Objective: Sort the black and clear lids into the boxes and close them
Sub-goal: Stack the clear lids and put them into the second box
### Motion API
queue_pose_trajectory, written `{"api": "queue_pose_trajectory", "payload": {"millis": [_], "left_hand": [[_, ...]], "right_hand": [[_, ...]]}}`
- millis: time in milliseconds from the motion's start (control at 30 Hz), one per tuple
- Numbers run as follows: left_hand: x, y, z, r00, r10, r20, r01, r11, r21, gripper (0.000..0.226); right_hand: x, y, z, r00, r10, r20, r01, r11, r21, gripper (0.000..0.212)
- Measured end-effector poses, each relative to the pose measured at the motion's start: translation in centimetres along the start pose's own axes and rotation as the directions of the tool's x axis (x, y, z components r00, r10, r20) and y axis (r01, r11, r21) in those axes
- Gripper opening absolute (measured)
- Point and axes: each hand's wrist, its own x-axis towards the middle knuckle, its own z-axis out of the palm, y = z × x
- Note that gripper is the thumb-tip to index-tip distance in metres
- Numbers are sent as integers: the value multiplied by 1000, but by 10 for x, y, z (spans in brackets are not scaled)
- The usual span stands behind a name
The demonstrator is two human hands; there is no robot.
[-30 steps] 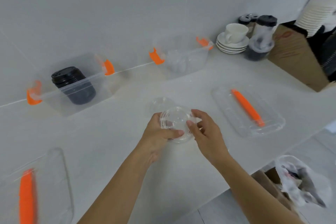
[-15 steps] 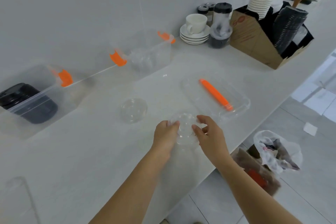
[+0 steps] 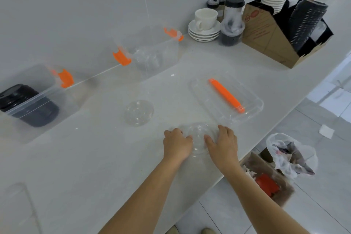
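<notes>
My left hand (image 3: pixel 176 144) and my right hand (image 3: pixel 223 145) grip a stack of clear dome lids (image 3: pixel 199 138) from either side, low over the white counter near its front edge. Another clear lid (image 3: pixel 138 112) lies alone on the counter to the left. At the far left stands a clear box (image 3: pixel 38 104) with orange clips, holding a stack of black lids (image 3: pixel 22 104). A second clear box (image 3: pixel 155 53) against the wall holds clear lids. A clear box cover with an orange handle (image 3: pixel 226 97) lies flat to the right.
A cup on stacked saucers (image 3: pixel 205 24), a dark jar (image 3: pixel 231 23) and a cardboard holder of cup stacks (image 3: pixel 281 30) crowd the back right. Below the counter edge stand a bin bag (image 3: pixel 290 154) and a cardboard box (image 3: pixel 266 182). Another box cover (image 3: pixel 19 207) shows bottom left.
The view swung right and down, pushing the boxes left. Both hands brought the clear lid stack nearer the front edge and lower, leaving one clear lid behind on the counter.
</notes>
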Motion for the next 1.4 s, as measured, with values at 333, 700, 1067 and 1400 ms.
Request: {"api": "queue_pose_trajectory", "payload": {"millis": [333,700,1067,1400], "left_hand": [[1,-6,2,992,-110,57,118,977,-175,46],[-8,-32,-57,981,-137,137,191,796,-575,37],[-29,-43,-160,996,-29,-80,-35,720,-693,43],[-20,-12,-205,976,65,-208,-196,676,-710,31]], "right_hand": [[-10,-14,9,993,104,49,-103,995,-15,49],[-23,-63,19,992,-17,126,-39,903,429,37],[-35,-156,39,959,-267,96,183,838,514,38],[-18,-210,24,940,-341,3,285,790,543,29]]}}
